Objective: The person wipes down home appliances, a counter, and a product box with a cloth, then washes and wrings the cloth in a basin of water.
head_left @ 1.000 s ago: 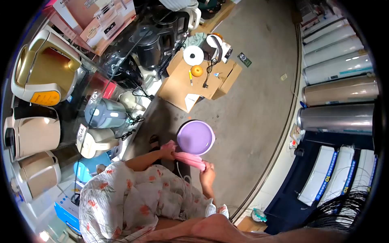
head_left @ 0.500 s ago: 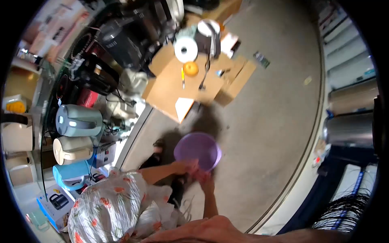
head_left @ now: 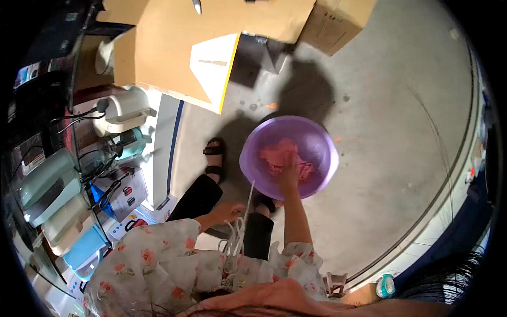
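Note:
A round purple plastic basin [head_left: 248, 156] stands on the floor in front of me. Inside it lies a crumpled pink cloth [head_left: 277, 152], which looks damp. My right hand [head_left: 288, 168] reaches down into the basin with its fingers closed on the cloth; the fingertips are partly lost in the folds. Away from the basin, by my knee, my left hand [head_left: 228, 212] is empty, its fingers loosely stretched out. Close beside it hang the white tie strings [head_left: 236, 235] of my floral top.
A cardboard sheet or opened box [head_left: 169, 58] with a white, yellow-edged piece [head_left: 214, 66] juts out above the basin. Shelves at left hold several electric kettles [head_left: 122, 112] and a boxed product [head_left: 127, 193]. My sandalled foot [head_left: 214, 158] is left of the basin.
My hands were together at the basin's near rim. Now the right is inside on the pink cloth, and the left has drawn back to the left. My view has tilted and come closer.

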`<state>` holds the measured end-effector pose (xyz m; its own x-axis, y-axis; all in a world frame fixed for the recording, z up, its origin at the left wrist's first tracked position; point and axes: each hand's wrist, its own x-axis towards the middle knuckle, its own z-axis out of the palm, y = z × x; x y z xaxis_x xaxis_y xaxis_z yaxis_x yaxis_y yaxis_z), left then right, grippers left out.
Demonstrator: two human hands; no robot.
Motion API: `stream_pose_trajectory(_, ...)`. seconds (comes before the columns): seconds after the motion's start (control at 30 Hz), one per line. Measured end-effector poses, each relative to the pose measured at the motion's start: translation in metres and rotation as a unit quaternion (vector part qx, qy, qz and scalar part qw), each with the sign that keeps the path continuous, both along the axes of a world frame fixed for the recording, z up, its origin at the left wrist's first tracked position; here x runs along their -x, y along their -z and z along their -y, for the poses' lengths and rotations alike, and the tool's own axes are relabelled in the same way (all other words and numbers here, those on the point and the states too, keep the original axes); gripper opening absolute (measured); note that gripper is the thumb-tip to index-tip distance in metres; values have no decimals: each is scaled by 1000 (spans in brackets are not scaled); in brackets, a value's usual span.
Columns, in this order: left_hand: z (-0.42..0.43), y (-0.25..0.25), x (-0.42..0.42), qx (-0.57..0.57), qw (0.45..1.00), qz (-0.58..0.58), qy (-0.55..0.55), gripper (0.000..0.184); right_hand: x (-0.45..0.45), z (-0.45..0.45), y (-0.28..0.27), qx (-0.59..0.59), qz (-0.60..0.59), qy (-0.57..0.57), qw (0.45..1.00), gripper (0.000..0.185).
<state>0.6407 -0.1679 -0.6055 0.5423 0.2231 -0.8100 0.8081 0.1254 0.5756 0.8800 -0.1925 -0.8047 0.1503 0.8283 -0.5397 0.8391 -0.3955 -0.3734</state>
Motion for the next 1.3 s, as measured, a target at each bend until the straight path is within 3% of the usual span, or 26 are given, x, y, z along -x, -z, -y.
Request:
stream_pose_trajectory(0.13,5,6,-7,-2,1000,2,8,36,13,-26,5,60,16,91,994,56)
stream_pose_trajectory(0.2,9,7,-12,-4,1000,3,7,36,25,-22,10,46,104,46,992,49)
stream_pose_trajectory(0.3,7,13,-20,-17,1000,4,5,35,0,-11,44,169,-10,-160,972,45)
stream_pose_trajectory(0.4,2,15,-26,-57,998,6,-4,35,-25,-1,32,121,-21,11,992,45)
stream_pose_trajectory(0.5,-35,39,-15,-185,982,-26,-20,34,-53,5,-3,83,-89,108,987,43)
stream_pose_trajectory(0.6,-87,99,12,-295,947,-130,-6,34,-43,-23,-63,88,-49,190,977,43)
stream_pose_trajectory(0.67,-107,139,31,-302,929,-215,15,34,-26,-22,-79,79,-61,241,965,45)
stream_pose_trajectory(0.73,-114,172,46,-287,914,-283,36,34,-15,-18,-69,93,-76,278,953,44)
stream_pose_trajectory(0.83,-110,210,60,-282,896,-340,52,33,-2,12,-30,3,-219,378,899,40)
stream_pose_trajectory(0.93,-96,263,81,-311,876,-364,63,33,2,19,-29,-29,-273,356,893,35)
stream_pose_trajectory(0.97,-92,283,88,-356,864,-351,66,33,-1,18,-32,-1,-254,340,905,33)
stream_pose_trajectory(1.0,-68,335,122,-436,839,-317,72,32,-4,14,-38,28,-234,323,917,32)
stream_pose_trajectory(1.07,-30,419,180,-592,760,-254,87,30,-10,13,-44,56,-223,313,921,31)
stream_pose_trajectory(1.17,-78,290,114,-427,850,-300,66,31,-14,16,-53,68,-233,323,915,35)
stream_pose_trajectory(1.3,-88,211,90,-371,890,-260,45,32,-17,26,-52,71,-218,282,932,39)
